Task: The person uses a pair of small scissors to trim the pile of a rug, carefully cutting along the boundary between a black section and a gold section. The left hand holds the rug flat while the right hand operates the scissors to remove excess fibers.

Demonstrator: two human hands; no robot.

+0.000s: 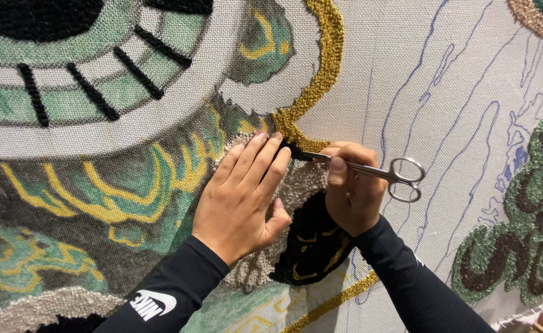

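The right hand (353,191) has its grip clenched around a small pair of steel scissors (370,169), the thumb lying along the shank and the fingers curled under it, so that the two finger rings stick out free to the right of the hand, past the knuckles. The blades point left and their tips meet a short black tuft of yarn (291,150), right at the edge where a gold looped border (322,74) curves down across the cloth. The left hand (244,197) holds nothing: its grip is released, the palm and straight fingers pressed flat on the cloth, the fingertips just beside the scissor tips and touching the same spot. Under and between both hands lies a patch of pale grey-white loop pile (299,185), and below it a black tufted patch with thin yellow lines (311,243), partly covered by the right wrist. Both forearms wear black sleeves. All of this sits on a large tufting canvas (456,55) that fills the view: woven beige backing with blue drawn outlines to the right, a green and dark tufted area (530,228) at the far right edge, and green, yellow and black stitched shapes to the left.
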